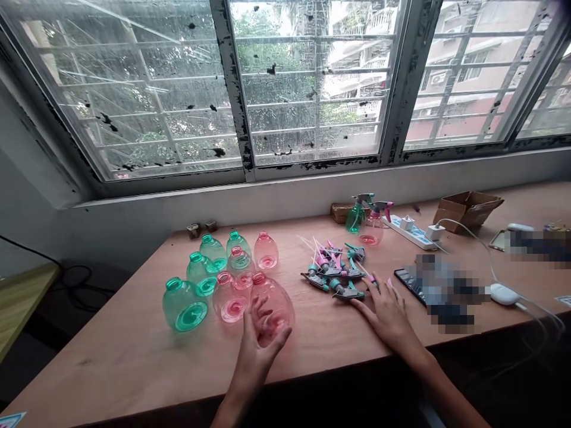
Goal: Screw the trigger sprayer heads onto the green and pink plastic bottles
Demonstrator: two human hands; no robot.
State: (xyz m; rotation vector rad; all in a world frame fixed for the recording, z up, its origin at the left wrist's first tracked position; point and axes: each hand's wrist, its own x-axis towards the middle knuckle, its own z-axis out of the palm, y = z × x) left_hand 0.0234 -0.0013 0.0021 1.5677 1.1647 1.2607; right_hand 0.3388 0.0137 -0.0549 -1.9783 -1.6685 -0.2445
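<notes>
My left hand (257, 351) is wrapped round the lower part of a clear pink spray bottle (279, 297) with no top on, its fingers showing through the plastic. Behind and to the left stand several more topless bottles, among them a green bottle (185, 306) and a pink bottle (231, 300). My right hand (387, 309) lies low over the table with fingers spread, at the right edge of a pile of trigger spray heads (332, 264). Its fingertips are by a grey and green spray head (348, 291); whether they touch it I cannot tell.
Two bottles with sprayers fitted, one green (355, 219) and one pink (371, 229), stand at the back. Near them are a white power strip (413, 233) and an open cardboard box (466, 211). A phone (410, 286), partly blurred, and a white cable lie to the right.
</notes>
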